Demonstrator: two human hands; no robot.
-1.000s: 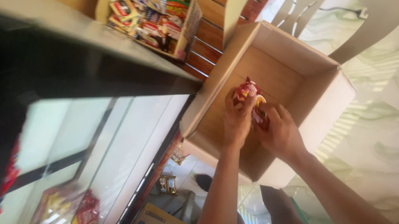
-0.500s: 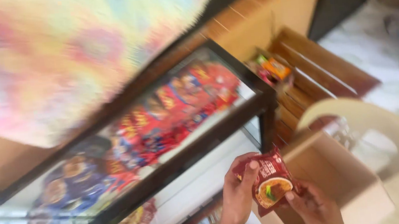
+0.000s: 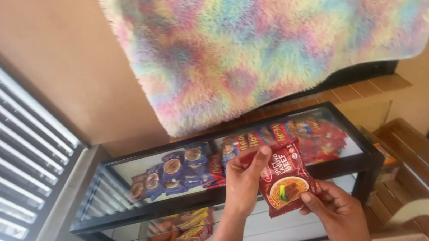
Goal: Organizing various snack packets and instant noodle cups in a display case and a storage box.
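Got both forearms angled up in front of the glass-topped display case (image 3: 101,201), my left hand (image 3: 242,184) and right hand (image 3: 336,214) pinching a red noodle packet (image 3: 284,177) between them. It hovers over the case's front edge, right of the blue packets (image 3: 169,173). Plenty of open air around it, with the fluffy pastel rug (image 3: 274,34) hanging well above.

I'm looking into a small shop, black-framed glass display case (image 3: 221,189), rows of blue snack packets (image 3: 169,173) and red noodle packets (image 3: 300,130) under its top, orange packets (image 3: 184,232) shelved below
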